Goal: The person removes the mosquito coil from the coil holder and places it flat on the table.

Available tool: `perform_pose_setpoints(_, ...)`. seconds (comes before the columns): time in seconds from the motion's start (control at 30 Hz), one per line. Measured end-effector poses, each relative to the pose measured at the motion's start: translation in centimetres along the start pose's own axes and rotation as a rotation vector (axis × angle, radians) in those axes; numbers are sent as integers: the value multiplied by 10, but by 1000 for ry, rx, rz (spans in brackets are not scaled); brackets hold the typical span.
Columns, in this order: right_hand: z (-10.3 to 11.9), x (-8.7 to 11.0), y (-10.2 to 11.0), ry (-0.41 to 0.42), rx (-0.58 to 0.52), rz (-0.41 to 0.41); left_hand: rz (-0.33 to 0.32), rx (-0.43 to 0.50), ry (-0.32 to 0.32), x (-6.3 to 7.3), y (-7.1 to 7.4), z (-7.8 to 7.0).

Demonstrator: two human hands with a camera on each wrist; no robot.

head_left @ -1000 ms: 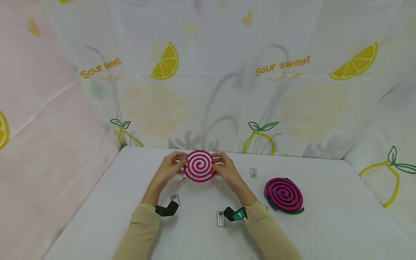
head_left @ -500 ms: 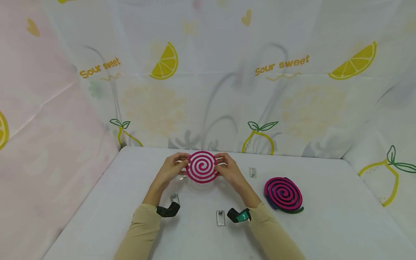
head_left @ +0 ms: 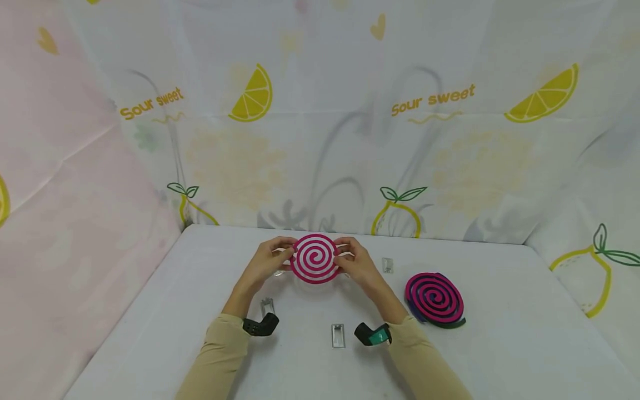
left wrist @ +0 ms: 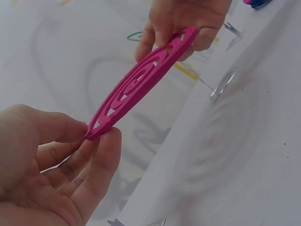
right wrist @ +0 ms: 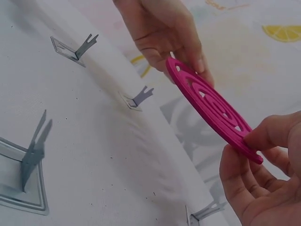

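Above the table, a pink mosquito coil [head_left: 315, 256] is held up between both hands, its flat spiral facing the head camera. The left hand [head_left: 267, 261] pinches its left rim between thumb and fingers. On the opposite rim, the right hand [head_left: 358, 263] grips it the same way. In both wrist views the coil [left wrist: 123, 96] appears nearly edge-on, tilted. Several small metal coil stands lie on the table below; one stand [head_left: 338, 336] is near the front, another stand [right wrist: 35, 157] shows its upright forked prong in the right wrist view.
To the right lies a stack of pink and dark coils [head_left: 434, 298]. A metal stand [head_left: 387, 265] sits farther back, and another stand [head_left: 268, 306] is by the left wrist. A lemon-printed cloth [head_left: 310, 139] rises behind the white table [head_left: 520, 311].
Both hands have shifted slightly to the right and a little lower, carrying the pink mosquito coil with them. The hold on its rim stays the same.
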State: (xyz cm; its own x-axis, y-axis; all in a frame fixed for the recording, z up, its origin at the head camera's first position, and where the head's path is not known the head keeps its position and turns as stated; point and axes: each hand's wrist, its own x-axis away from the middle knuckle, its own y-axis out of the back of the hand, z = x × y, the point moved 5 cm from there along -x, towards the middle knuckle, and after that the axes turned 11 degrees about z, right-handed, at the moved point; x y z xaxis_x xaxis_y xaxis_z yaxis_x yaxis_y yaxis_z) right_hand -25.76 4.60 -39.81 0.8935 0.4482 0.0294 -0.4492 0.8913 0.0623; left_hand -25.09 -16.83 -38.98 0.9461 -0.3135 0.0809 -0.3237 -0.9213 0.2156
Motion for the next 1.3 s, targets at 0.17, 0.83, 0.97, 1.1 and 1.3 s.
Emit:
perform_pose_setpoints(0.17,3,3,4,24,23,-4,-2,-7,-7,0,-4,-2)
perform_pose_setpoints(0.83,-1,15,22,46,6,11,8,26,-47,-3,-26,-8)
perform_pose_setpoints(0.97,0,17,24,47,1,15,10,33,-46,-4,-28,-7)
perform_pose_setpoints(1.1,2,20,26,48,-4,18,9,23,-49,-3,-31,-7)
perform_pose_setpoints(1.3,3,24,32,64,7,15,24,31,-46,-5,-37,-7)
